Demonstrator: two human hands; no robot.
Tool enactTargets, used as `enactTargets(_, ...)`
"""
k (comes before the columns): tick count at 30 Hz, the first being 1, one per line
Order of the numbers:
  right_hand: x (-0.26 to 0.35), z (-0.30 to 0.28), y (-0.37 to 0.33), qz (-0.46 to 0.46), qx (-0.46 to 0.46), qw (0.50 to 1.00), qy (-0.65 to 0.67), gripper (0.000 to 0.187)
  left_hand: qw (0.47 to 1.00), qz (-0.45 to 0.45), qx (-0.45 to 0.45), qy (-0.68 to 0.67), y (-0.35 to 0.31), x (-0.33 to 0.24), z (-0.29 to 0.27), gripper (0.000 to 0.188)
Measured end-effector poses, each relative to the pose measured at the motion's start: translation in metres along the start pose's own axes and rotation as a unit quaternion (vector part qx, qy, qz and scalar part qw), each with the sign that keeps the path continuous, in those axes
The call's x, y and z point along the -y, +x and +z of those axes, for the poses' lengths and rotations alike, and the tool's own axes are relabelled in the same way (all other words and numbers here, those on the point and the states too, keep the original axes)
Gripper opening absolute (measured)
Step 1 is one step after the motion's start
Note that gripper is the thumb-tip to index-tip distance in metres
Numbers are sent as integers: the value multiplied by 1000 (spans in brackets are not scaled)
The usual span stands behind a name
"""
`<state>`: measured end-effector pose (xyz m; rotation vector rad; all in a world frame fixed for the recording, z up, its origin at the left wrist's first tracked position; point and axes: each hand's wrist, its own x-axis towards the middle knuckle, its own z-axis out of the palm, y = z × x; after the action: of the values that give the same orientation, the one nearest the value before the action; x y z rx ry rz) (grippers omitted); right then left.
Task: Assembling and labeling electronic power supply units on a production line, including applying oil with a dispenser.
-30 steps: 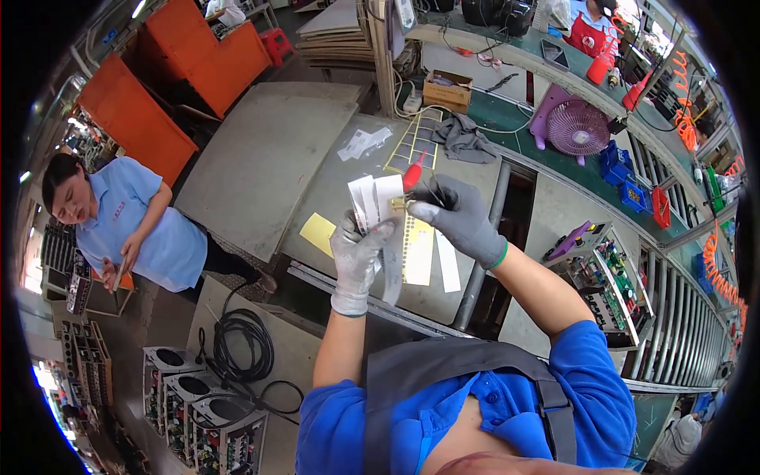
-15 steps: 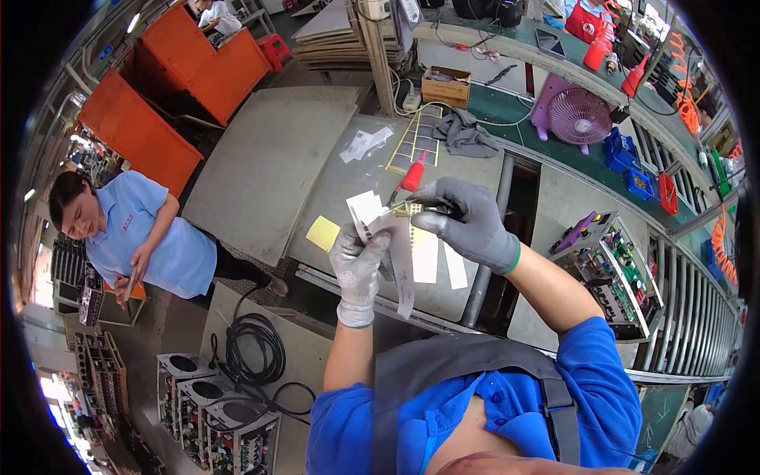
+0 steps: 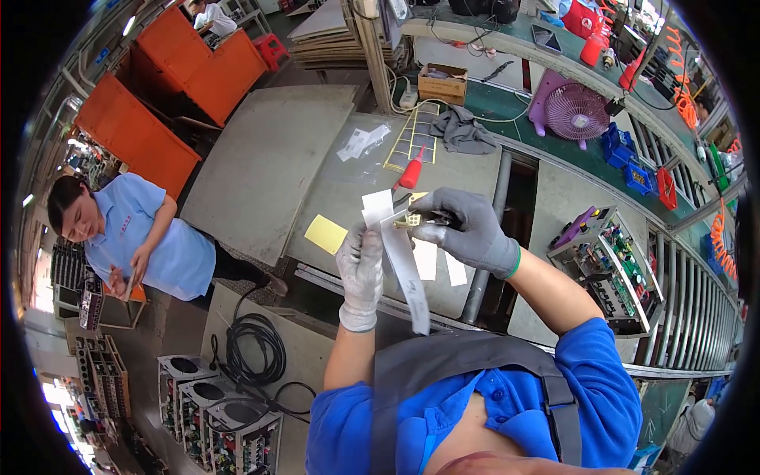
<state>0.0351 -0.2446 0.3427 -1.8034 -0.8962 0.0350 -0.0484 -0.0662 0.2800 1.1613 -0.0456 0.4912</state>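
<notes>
My left hand (image 3: 360, 273), in a pale grey glove, is closed with its thumb against a long white paper strip (image 3: 406, 277) that hangs down toward my apron. A white paper piece (image 3: 378, 204) stands up above those fingers. My right hand (image 3: 469, 231), in a darker grey glove, pinches a small cream connector (image 3: 408, 221) beside the strip's upper end. Something dark sits between the right fingers, too hidden to name. Beneath the hands lie white paper pieces (image 3: 457, 270). A yellow paper square (image 3: 325, 233) lies to the left, and a red squeeze bottle (image 3: 412, 171) lies beyond.
Farther back are a yellow-edged label sheet (image 3: 412, 138), a grey cloth (image 3: 463, 131) and a cardboard box (image 3: 443, 84). To the right stand an opened electronics unit (image 3: 613, 269) and a purple fan (image 3: 578, 112). A person in light blue (image 3: 150, 229) stands at left, near coiled black cable (image 3: 255, 348).
The paper strip has straightened and its lower end has swung right. The left hand has turned slightly, and the cream connector in the right hand shows more plainly.
</notes>
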Motion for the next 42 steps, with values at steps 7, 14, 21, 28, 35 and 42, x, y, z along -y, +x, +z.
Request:
enactTargets(7,6,-2,-2,12,-10,1000,5,35,1000,-8,19,-23,1,0,-2,43)
enactTargets(14,4,3,-4,-23,-58,998,-24,36,995,78,-52,22,-6,7,13,30)
enactTargets(21,6,-2,-8,16,-30,999,-10,35,974,194,-53,107,3,7,16,52)
enactTargets(28,0,-6,-7,-13,-25,1000,0,37,918,191,85,339,10,-15,4,64)
enactTargets(35,0,-7,-11,-13,-15,999,-27,41,964,89,63,243,3,-12,4,62)
enactTargets(42,-5,-2,-13,-17,-17,999,-29,42,882,187,85,424,7,-15,-1,59)
